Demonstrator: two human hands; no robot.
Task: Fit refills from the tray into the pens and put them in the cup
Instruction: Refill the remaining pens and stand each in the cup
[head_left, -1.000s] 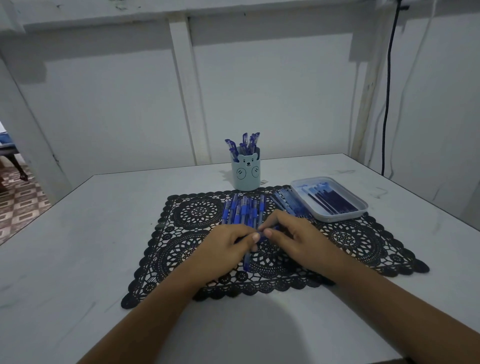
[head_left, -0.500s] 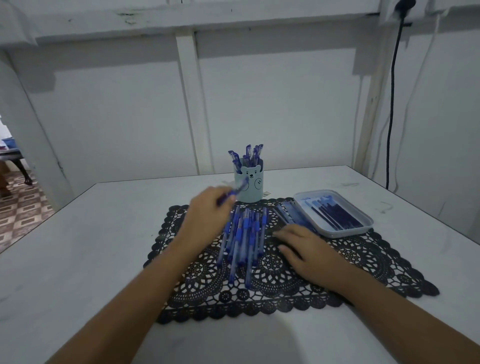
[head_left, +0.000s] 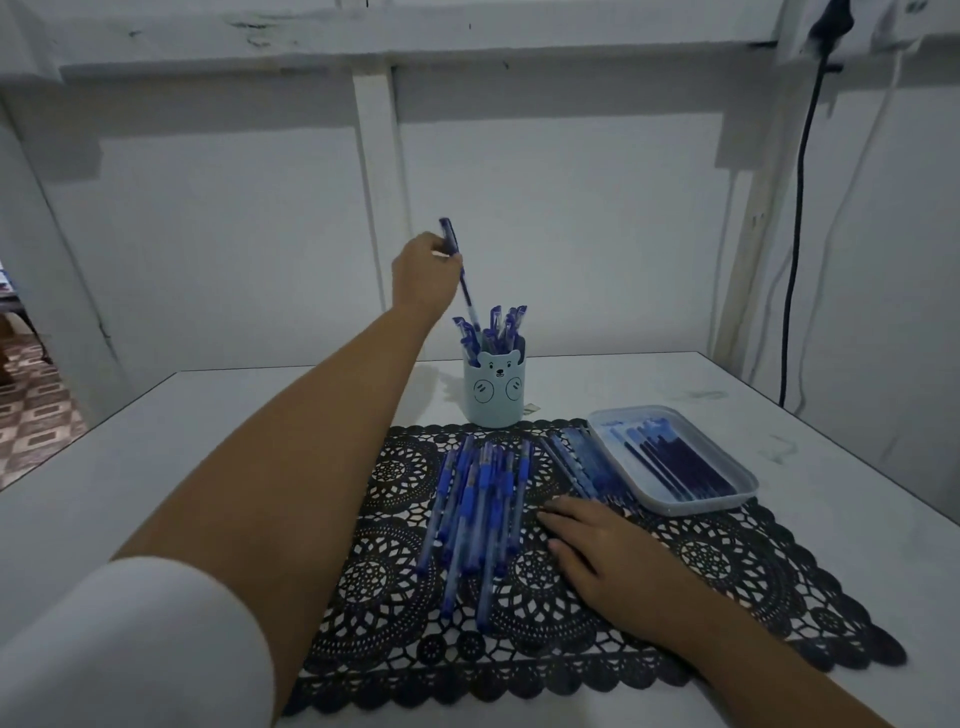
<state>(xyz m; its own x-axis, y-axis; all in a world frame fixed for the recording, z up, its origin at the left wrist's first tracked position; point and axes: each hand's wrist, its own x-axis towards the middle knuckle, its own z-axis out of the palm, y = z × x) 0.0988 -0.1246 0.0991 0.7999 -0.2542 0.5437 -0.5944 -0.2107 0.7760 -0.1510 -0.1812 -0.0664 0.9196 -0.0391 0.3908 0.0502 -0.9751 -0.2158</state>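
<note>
Pen (head_left: 460, 278), blue, held tilted above the cup (head_left: 496, 395)
Tip points down, just over the cup's rim, near the stored pens (head_left: 494, 326); left hand (head_left: 423, 275) pinches its upper end. In front of the cup: loose pens (head_left: 478, 512) bunched on a black lace mat (head_left: 727, 564). Front-right of the cup: tray (head_left: 749, 487) holding refills (head_left: 675, 462). Right hand (head_left: 605, 548) lies flat on the mat, fingers straight, front-right of the cup

My left hand (head_left: 423, 275) pinches a blue pen (head_left: 460, 273) upright, its tip just above the bear-faced cup (head_left: 494, 395) already holding pens. My right hand (head_left: 602, 551) rests flat on the black lace mat (head_left: 727, 561), beside loose pens (head_left: 478, 499) and the refill tray (head_left: 748, 486).
</note>
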